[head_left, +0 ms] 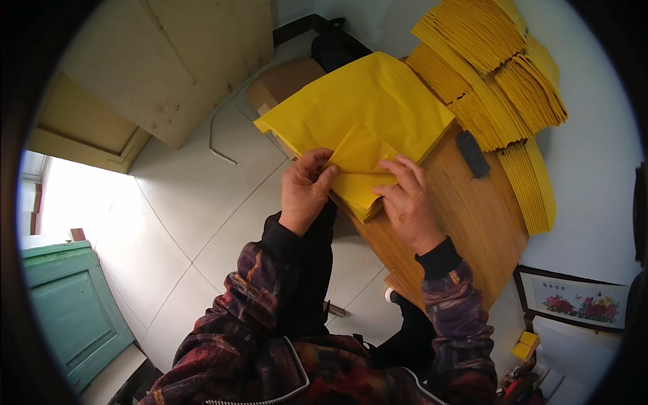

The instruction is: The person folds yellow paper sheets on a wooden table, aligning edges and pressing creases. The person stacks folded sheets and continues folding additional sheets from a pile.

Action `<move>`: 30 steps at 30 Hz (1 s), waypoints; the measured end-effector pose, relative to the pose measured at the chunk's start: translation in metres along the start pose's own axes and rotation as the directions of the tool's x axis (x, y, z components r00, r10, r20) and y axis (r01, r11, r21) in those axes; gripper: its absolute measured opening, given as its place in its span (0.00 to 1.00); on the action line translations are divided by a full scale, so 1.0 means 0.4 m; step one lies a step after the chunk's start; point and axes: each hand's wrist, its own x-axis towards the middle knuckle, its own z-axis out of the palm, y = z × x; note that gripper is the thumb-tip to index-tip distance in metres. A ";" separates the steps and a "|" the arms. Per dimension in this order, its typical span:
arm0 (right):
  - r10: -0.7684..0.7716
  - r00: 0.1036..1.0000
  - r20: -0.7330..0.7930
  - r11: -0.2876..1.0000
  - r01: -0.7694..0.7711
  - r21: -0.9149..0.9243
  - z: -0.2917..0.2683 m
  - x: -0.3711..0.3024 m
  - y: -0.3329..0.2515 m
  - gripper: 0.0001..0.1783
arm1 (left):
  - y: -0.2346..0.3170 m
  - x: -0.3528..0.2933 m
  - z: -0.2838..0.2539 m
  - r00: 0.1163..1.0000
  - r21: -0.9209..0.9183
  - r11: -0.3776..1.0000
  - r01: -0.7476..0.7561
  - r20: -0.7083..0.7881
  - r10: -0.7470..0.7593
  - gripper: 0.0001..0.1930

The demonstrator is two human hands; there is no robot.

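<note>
A folded yellow sheet (364, 154), paper or cloth I cannot tell, lies near the table's left corner with a crease running across it. My left hand (304, 189) pinches its left edge between thumb and bent fingers. At its right edge my right hand (407, 200) has thumb and fingers closed on the sheet near the crease. More yellow layers show beneath the fold. Just beyond spreads a large flat yellow piece (364, 94), which reaches past the edge of the wooden table (466, 209).
Bundles of folded yellow pieces (472, 40) are piled against the wall at the far right. A dark grey pad (472, 154) lies on the table. Behind it stands a cardboard box (287, 82). A green door panel (77, 310) and a framed flower picture (574, 300) are at the sides.
</note>
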 end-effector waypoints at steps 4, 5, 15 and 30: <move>0.089 0.994 0.065 0.984 -0.098 0.149 -0.023 0.017 0.003 0.04 | -0.011 0.002 -0.004 0.998 0.007 0.998 -0.055 0.026 0.055 0.13; 0.103 0.990 0.099 0.979 -0.118 0.168 -0.029 0.021 0.006 0.04 | -0.014 0.002 -0.004 0.997 0.022 0.997 -0.068 0.026 0.068 0.13; 0.043 0.971 0.235 0.967 -0.100 0.234 -0.049 0.039 0.033 0.03 | -0.017 0.001 -0.006 1.000 0.016 1.000 -0.020 0.019 0.019 0.12; 0.096 0.986 0.136 0.966 -0.125 0.225 -0.023 0.039 0.026 0.03 | -0.016 0.001 -0.004 1.000 0.006 1.000 -0.021 0.012 0.021 0.12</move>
